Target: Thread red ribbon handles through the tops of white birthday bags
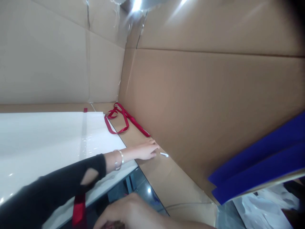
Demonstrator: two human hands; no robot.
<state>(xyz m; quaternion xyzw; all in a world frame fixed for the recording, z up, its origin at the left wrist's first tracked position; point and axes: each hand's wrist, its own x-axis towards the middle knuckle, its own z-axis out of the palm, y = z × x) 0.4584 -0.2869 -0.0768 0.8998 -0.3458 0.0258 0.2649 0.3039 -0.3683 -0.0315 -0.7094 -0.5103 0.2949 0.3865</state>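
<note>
My left hand (146, 150), at the end of a black sleeve and with a bracelet on the wrist, reaches out over a brown cardboard strip. Its fingers point right, a little apart, with nothing visible in them. Just beyond the fingertips lies a small white object (164, 155) with a rounded end, its kind unclear. A red ribbon (122, 129) lies looped beside a cardboard wall, its folded length ending close to my left hand. My right hand (135, 211) is curled at the bottom edge; what its fingers hold, if anything, is hidden.
Tall cardboard walls (214, 95) meet in a corner ahead. At left lies a white, shiny-covered panel (43, 136). A red band (79, 210) hangs at its near edge. Blue strips (259, 162) stand at right, above crumpled white material (264, 203).
</note>
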